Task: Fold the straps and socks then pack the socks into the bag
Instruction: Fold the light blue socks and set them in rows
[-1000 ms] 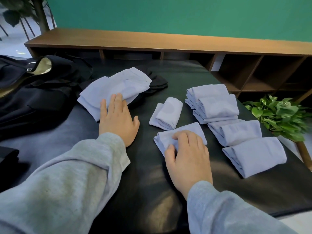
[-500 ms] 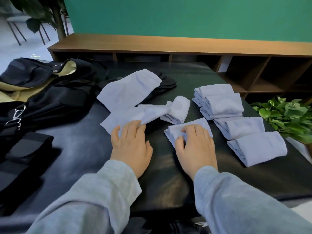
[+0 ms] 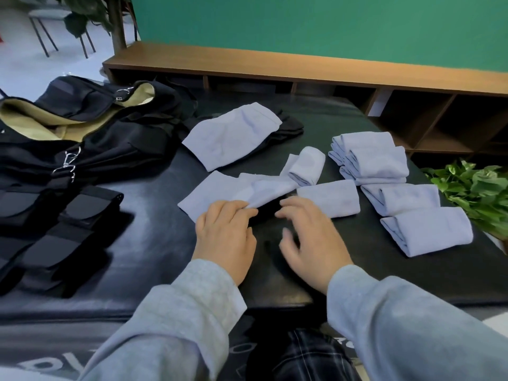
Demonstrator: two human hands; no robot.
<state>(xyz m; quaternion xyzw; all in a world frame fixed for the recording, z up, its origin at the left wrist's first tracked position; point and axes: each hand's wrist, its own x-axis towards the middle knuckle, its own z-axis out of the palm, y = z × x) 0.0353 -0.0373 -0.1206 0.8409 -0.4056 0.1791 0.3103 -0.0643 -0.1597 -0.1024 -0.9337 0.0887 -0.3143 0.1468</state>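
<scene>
At frame centre the left hand (image 3: 225, 237) pinches an unfolded pale-blue sock (image 3: 220, 192); the right hand (image 3: 310, 240) hovers loosely open, holding nothing. Folded pale-blue socks (image 3: 398, 196) crowd the right, near the black padded table (image 3: 154, 243) edge. A black bag (image 3: 90, 138) and folded black straps (image 3: 55, 229) fill the left.

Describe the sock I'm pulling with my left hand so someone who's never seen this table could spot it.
On the black table, look just left of the row of folded pale blue socks. The unfolded sock lies flat and stretched out under the left hand, which pinches its near edge. Unlike its neighbours, it isn't folded.
</scene>
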